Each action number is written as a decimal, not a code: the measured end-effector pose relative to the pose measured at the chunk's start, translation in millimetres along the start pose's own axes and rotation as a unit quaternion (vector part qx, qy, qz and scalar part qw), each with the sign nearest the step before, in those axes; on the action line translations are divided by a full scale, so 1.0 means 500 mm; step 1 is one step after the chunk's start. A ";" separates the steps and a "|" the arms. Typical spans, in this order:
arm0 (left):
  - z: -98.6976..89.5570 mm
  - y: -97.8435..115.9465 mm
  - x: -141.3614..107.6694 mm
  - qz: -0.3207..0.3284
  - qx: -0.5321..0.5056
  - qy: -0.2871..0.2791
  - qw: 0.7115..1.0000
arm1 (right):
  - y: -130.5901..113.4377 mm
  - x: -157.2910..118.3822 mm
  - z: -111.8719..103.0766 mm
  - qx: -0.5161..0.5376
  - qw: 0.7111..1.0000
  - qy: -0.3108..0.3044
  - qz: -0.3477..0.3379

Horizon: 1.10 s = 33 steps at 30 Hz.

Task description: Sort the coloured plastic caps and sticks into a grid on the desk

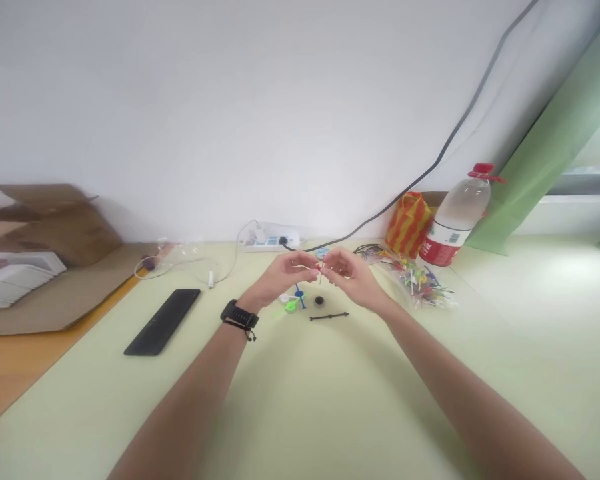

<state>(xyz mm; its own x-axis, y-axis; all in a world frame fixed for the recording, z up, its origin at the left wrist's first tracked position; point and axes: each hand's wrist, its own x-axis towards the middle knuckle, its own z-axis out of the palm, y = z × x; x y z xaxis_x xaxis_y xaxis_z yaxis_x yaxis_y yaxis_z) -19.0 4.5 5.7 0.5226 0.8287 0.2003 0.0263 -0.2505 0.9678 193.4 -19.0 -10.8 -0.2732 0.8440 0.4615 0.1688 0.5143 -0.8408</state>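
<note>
Above the middle of the pale green table (300, 387), my left hand (283, 275) and my right hand (347, 273) meet at a small red piece (319, 268). Both hands pinch it with thumb and fingers, and a thin red part of it stands up between them. Beneath my hands lie a blue piece (300, 295), a bright green piece (291, 307) and a white piece beside it. A small round black part (319, 301) rests to their right. Closer to me is a thin black rod (329, 316) with wider ends.
A clear bag of colourful pieces (427, 287), a large bottle (455, 217) and a striped bag (407, 223) stand right. Left are a black slab (163, 322), a white cable plug (211, 280) and a cardboard box (60, 220). A power strip (273, 240) lies by the wall.
</note>
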 end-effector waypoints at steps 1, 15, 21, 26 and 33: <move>0.001 0.000 0.000 0.000 0.000 -0.001 1.000 | 0.000 0.001 0.000 -0.002 1.000 -0.003 0.000; -0.009 -0.025 0.007 0.001 -0.020 0.031 0.999 | 0.007 0.000 0.012 0.124 0.984 0.080 0.096; -0.011 -0.024 0.007 -0.008 -0.011 0.043 0.999 | -0.010 0.001 -0.004 0.183 0.979 -0.002 0.088; -0.010 -0.017 0.004 -0.003 -0.013 0.034 0.999 | -0.011 0.003 -0.012 0.120 0.988 0.064 0.074; -0.004 -0.013 0.005 -0.004 -0.047 -0.014 0.999 | 0.000 0.003 0.003 0.080 0.995 0.041 0.034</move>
<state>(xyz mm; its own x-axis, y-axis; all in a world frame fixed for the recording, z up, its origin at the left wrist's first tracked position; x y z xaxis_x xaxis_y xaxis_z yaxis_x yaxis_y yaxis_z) -19.8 9.2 0.4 0.5458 0.8162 0.1896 -0.0484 -0.1952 0.9796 191.3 -18.1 -10.4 -0.1864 0.8889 0.4184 0.0291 0.4307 -0.9020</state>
